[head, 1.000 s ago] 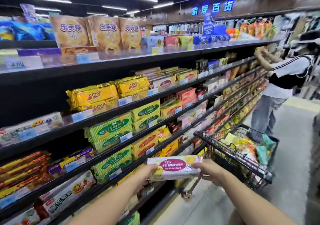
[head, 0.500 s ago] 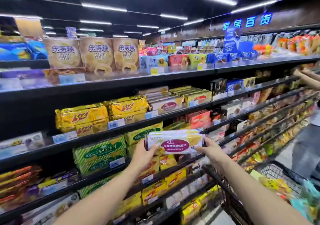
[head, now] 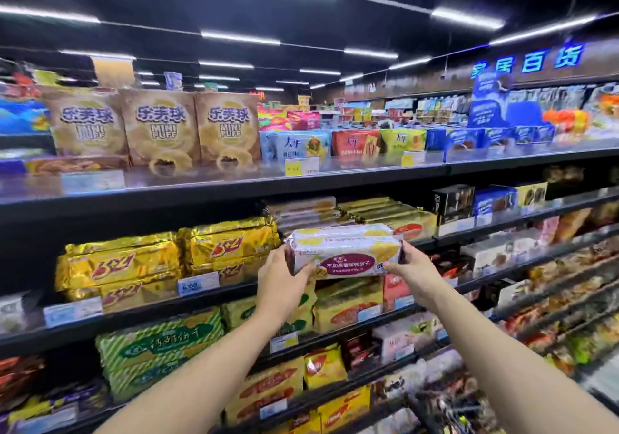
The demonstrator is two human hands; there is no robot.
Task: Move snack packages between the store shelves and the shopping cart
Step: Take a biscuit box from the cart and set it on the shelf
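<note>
Store shelves full of snacks are seen under long lights. One white and purple pack is held up flat in front of the second shelf, just beside the gold packs. Its left end is gripped by the left hand and its right end by the right hand. Both thumbs are pressed on the low front edge. The other fingers are wrapped behind the pack and mostly hidden. A bit of the cart is seen low down, blurred.
</note>
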